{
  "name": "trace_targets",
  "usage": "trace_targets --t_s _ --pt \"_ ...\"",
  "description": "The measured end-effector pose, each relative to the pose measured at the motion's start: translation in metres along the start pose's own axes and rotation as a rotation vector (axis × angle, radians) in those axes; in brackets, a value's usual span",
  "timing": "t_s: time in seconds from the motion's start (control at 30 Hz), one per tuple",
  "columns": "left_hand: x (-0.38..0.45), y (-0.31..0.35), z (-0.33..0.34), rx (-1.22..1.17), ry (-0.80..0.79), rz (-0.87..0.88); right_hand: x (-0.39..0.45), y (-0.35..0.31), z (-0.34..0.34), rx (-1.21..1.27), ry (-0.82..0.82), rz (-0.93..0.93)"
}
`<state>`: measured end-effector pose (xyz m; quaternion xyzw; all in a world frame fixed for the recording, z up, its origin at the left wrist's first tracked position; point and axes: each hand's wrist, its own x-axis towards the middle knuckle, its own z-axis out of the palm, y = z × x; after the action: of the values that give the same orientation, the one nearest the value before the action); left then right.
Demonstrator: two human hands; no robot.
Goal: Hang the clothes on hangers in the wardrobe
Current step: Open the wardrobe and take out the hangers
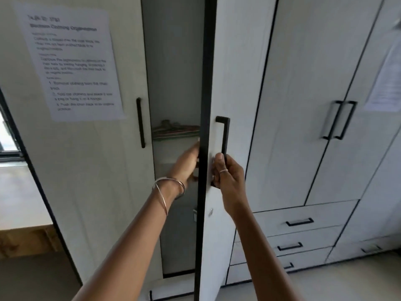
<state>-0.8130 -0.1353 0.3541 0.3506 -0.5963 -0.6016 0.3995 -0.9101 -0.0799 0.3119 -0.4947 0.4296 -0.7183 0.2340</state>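
While the right hand [227,177] grips the door handle [224,135], the left hand's [187,164] grip stays unclear behind the door edge [202,148].

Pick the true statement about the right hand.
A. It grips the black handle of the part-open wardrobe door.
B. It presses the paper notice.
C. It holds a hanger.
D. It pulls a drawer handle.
A: the right hand curls round the lower end of the black handle on the part-open wardrobe door.

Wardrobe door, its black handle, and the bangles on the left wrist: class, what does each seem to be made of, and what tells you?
Wardrobe door: likely laminated board, matt white with faint printed grain and a dark edge strip.
Black handle: probably metal, matt black, squared bar shape.
Bangles: thin, apparently metal, silvery and reflective.
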Motion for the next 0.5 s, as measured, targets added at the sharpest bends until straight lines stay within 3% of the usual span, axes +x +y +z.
trace_targets --t_s 0.13,0.3,0.5 --pt "-0.027 -0.010 0.060 0.052 -0.154 -0.056 -0.018 -0.019 -0.057 -0.033 0.091 -0.056" --pt "-0.045 -0.024 0.133 0.134 -0.306 0.202 -0.032 -0.026 -0.136 -0.102 0.200 -0.064" --pt "-0.048 -0.046 0.212 0.258 -0.192 0.267 -0.032 -0.035 -0.223 -0.057 0.313 0.064"
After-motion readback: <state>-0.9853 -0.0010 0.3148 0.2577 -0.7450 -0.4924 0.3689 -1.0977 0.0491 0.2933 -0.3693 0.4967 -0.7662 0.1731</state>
